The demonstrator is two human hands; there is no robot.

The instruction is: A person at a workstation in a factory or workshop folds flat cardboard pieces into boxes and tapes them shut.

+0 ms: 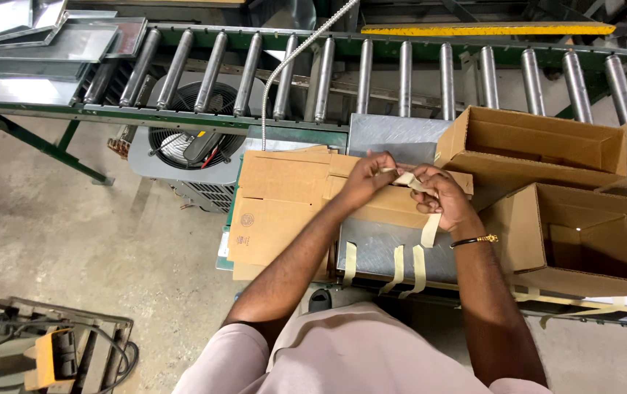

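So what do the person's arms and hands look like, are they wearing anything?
Both arms are bare from the short sleeves down, with no gloves on the left hand or the right hand. The sleeves belong to a pale pinkish-beige shirt. The right wrist has a thin black bracelet with a small gold-coloured piece on it. No rings or watch show.

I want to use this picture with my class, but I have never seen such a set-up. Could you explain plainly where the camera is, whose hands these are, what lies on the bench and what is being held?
The single picture comes from a camera worn on a person's head, looking down at that person's own bare hands. The left hand and right hand together pinch a strip of beige tape above flattened cardboard on a metal-topped bench. More tape strips hang from its front edge. Two open cardboard boxes stand to the right, a roller conveyor runs behind, and a fan unit sits on the floor.
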